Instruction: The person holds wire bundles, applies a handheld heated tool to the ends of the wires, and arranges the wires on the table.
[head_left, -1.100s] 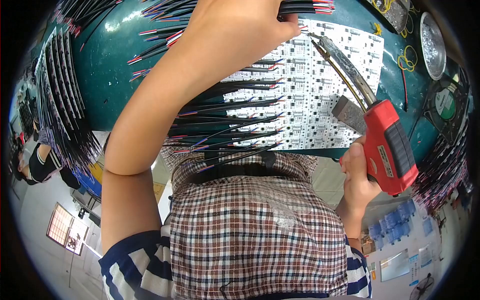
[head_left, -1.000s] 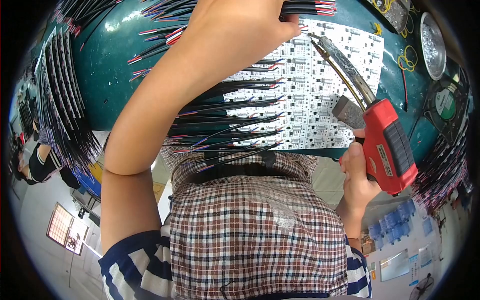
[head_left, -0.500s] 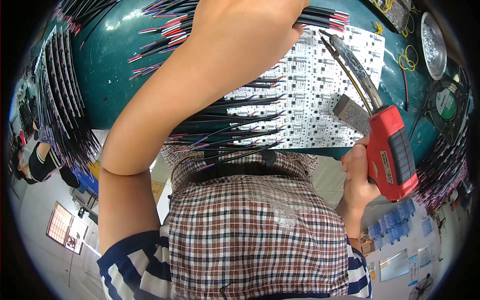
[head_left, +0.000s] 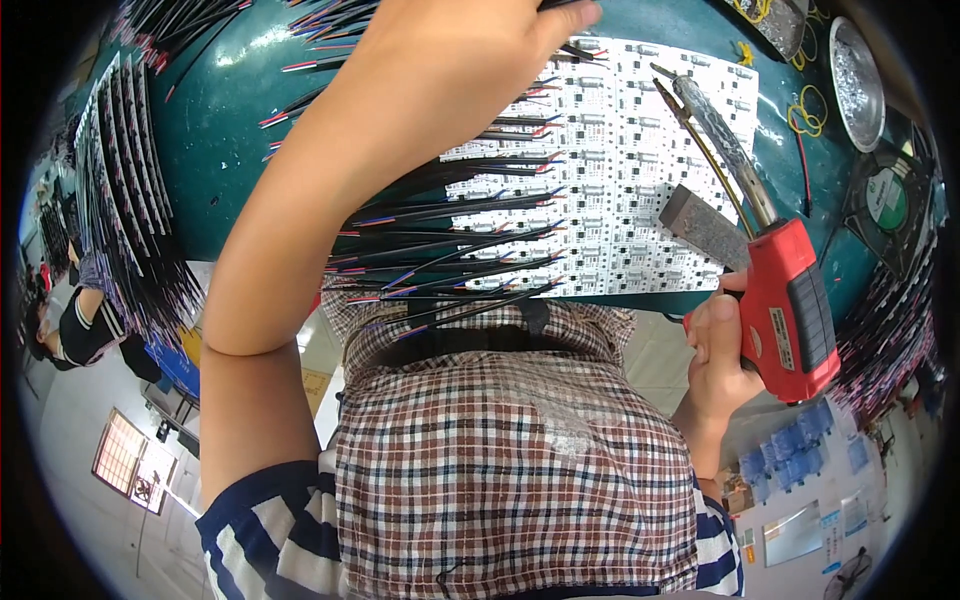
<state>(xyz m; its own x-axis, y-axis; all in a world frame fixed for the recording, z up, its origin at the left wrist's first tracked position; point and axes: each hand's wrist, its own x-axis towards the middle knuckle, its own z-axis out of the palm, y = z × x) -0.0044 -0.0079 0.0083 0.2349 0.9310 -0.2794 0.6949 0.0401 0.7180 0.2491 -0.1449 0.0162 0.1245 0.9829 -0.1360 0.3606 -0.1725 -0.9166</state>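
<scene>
My right hand (head_left: 718,345) is wrapped round the grip of a red soldering gun (head_left: 785,305). Its metal tip and thin feed tube point up and left, over a white sheet of circuit boards (head_left: 620,190). At the top edge, my left hand (head_left: 500,35) reaches across, thumb stretched to the right. Dark wires show beside that thumb; the other fingers are hidden. Just below it, short black wires (head_left: 582,52) with stripped coloured ends lie on the sheet. More black wires (head_left: 500,205) lie in rows along the sheet's left part, coloured ends toward its middle.
A grey block (head_left: 703,228) rests on the sheet. Beyond it are a round metal dish (head_left: 857,85), yellow wire loops (head_left: 806,112) and a small fan (head_left: 888,200). Wired strips hang at the left (head_left: 125,180). Bundled wires lie at the far left of the green table (head_left: 225,120).
My left hand has moved left and up, and the wire bundle that stuck out to its right is mostly out of sight. The soldering gun has shifted slightly right and down.
</scene>
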